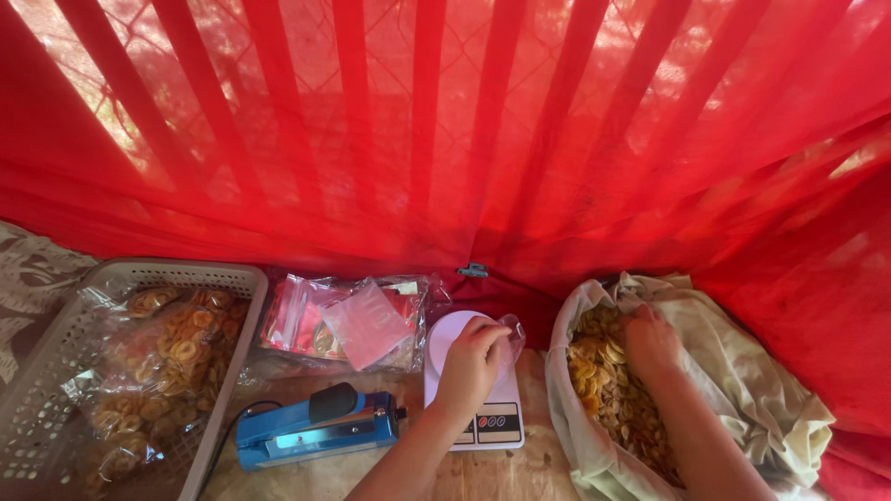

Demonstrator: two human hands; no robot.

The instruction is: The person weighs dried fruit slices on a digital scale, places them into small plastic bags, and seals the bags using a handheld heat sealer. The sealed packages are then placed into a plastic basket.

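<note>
- Two bare hands are working at a low wooden surface (520, 473) in front of a hanging red mesh cloth (445, 130).
- The left hand (471, 364) is curling over a small white kitchen scale (473, 394), its fingers closing on the rim of a clear plastic bag (510, 332) that is sitting on the scale's round platform.
- The right hand (650, 341) is reaching down into a pale cloth sack (742, 390) lying open to the right of the scale; its fingers are buried among the yellow banana chips (608, 380) inside, so how tightly they are closing is impossible to tell.
- The chips are filling the sack's open mouth, just beside the scale.
- A blue heat sealer (316, 427) with a black knob is lying to the left of the scale, nearly touching it, its black cord trailing off to the left.
- A stack of red and clear empty pouches (348, 320) is resting behind the sealer, against the cloth.
- A grey perforated plastic basket (56, 371) is standing at the far left, holding sealed clear packets of chips (172, 357).
</note>
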